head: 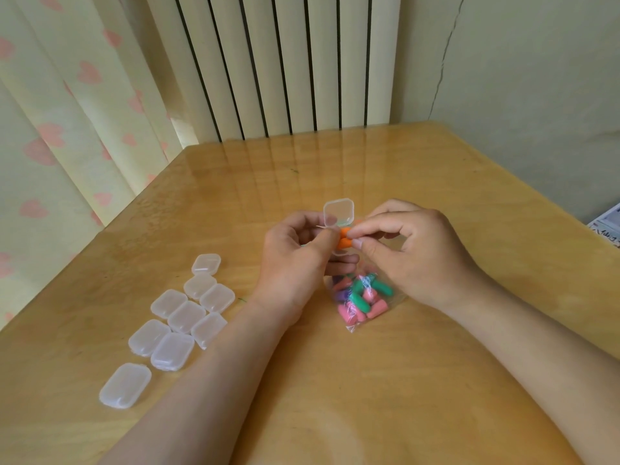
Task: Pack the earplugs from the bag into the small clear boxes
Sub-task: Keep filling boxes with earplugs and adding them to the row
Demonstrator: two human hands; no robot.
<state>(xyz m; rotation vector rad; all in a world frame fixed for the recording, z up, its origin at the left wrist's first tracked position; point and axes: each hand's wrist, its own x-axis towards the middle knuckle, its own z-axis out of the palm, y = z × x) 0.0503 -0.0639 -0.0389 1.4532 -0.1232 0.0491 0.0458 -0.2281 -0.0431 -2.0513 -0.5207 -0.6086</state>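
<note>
Head cam has the left hand [295, 250] curled round an open box [339, 261] over the middle of the table [436, 182], with the lid [339, 213] flipped up toward the far edge. The right hand [402, 250] pinches 1 of what look like 2 orange earplugs [345, 238] right at the box mouth, thumb against forefinger. The bag [359, 297] with the pink, green and purple ones lies just under both hands, on the near-edge side, and 9 closed boxes [181, 317] sit by the left edge. My take for this step: keep the box level, squish the foam a bit and lay both side by side so nothing sticks up, then the lid should snap down without catching foam. No brand or label that I can see on the boxes or bag. A printed paper [607, 226] at the right edge has marks too small to read.
</note>
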